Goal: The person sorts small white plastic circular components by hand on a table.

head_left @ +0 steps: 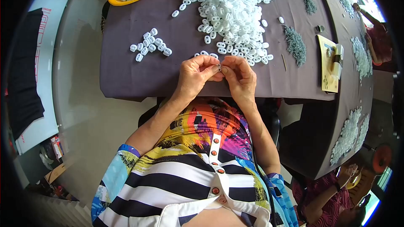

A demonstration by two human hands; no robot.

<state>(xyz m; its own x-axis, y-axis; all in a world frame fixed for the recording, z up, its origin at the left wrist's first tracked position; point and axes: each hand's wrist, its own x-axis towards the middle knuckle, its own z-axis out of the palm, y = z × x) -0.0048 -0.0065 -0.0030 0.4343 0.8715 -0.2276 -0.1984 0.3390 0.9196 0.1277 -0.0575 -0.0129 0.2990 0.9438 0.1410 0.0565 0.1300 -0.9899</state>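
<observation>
My left hand and my right hand meet above the table's near edge, thumbs and forefingers pinched together. Between the fingertips is a small pale piece, mostly covered; it resembles the white two-holed oval plastic pieces around it, though its details are too small to make out. Just beyond my fingers begins a large heap of those white plastic pieces, spreading toward the far edge. A smaller loose cluster of white pieces lies on the cloth to the left of my hands.
A yellow tray of white pieces stands far left on the dark tablecloth. Rightward lie two piles of small grey parts, a thin stick and a yellow card. Other people sit by a table at right.
</observation>
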